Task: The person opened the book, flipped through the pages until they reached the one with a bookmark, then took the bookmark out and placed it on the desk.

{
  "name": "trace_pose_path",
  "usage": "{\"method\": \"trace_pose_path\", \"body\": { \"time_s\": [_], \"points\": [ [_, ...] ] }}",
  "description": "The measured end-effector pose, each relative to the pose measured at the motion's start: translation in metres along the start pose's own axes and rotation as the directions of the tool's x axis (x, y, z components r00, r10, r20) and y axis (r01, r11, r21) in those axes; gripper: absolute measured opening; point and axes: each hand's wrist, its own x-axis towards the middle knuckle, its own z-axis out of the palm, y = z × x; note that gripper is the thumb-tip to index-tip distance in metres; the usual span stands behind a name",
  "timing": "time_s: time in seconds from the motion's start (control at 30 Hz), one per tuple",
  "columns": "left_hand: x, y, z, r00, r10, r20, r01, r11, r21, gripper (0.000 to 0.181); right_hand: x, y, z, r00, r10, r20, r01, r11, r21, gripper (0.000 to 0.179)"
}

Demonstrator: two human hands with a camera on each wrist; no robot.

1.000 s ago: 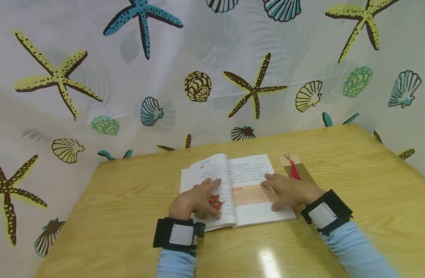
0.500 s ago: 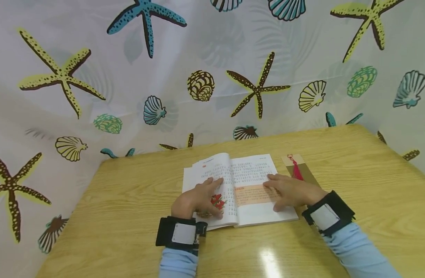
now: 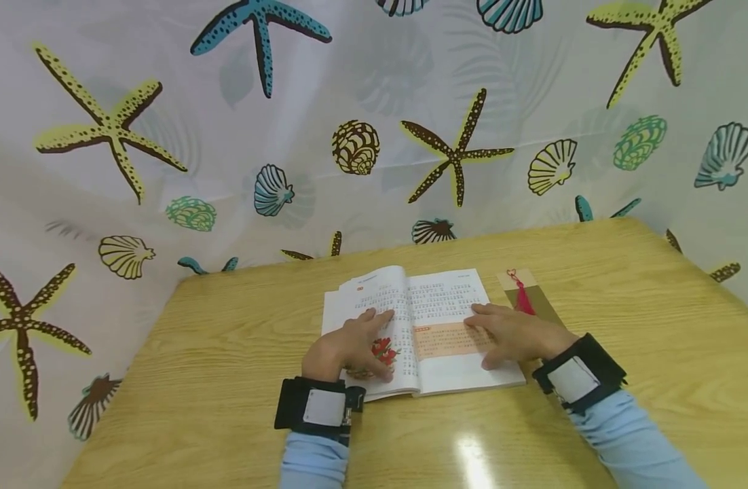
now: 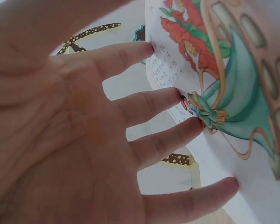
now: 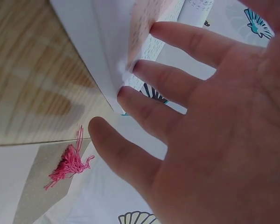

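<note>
An open book [image 3: 444, 377] lies on the table, its printed pages spread left and right. My left hand [image 3: 347, 345] rests on the left page, fingers spread. In the left wrist view, the fingertips of that hand [image 4: 84, 130] touch a page with red flowers and a green drawing [image 4: 245, 88]. My right hand [image 3: 514, 334] rests on the right page near its outer edge. In the right wrist view, several fingertips of this hand [image 5: 214, 116] touch the page, while the little finger extends past the edge. Right of the book lies a brown and beige bookmark [image 3: 545, 303] with a red tassel [image 3: 524, 301], partly behind my right hand.
The wooden table [image 3: 227, 380] extends on both sides of the book. Behind it hangs a pale cloth [image 3: 325, 81] printed with starfish and shells. Each wrist wears a black strap, such as the left strap [image 3: 288, 404].
The head view has shifted slightly. Both hands stay at the same places on the open book, and the bookmark has not moved.
</note>
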Motion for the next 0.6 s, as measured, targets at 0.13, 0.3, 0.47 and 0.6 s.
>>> {"method": "trace_pose_path", "body": {
  "time_s": [0.13,0.3,0.47,0.6],
  "points": [
    [-0.002,0.002,-0.004,1.000,0.016,-0.009,-0.016,1.000,-0.008,0.094,-0.001,0.002,0.000,1.000,0.004,-0.002,-0.004,1.000,0.003,0.070],
    [-0.020,0.002,-0.016,0.996,0.001,-0.086,-0.005,0.999,-0.042,0.088,0.000,0.005,-0.001,1.000,-0.014,0.001,0.014,1.000,-0.005,0.066],
    [-0.056,-0.001,-0.038,0.967,-0.017,-0.254,0.013,1.000,-0.016,0.080,-0.001,0.011,-0.009,0.992,-0.092,-0.089,0.098,0.993,0.060,0.056],
    [-0.077,0.001,-0.050,0.944,-0.006,-0.331,-0.027,0.995,-0.096,0.072,-0.012,0.018,-0.026,0.950,-0.060,-0.306,0.118,0.977,0.176,0.054]
  ]
}}
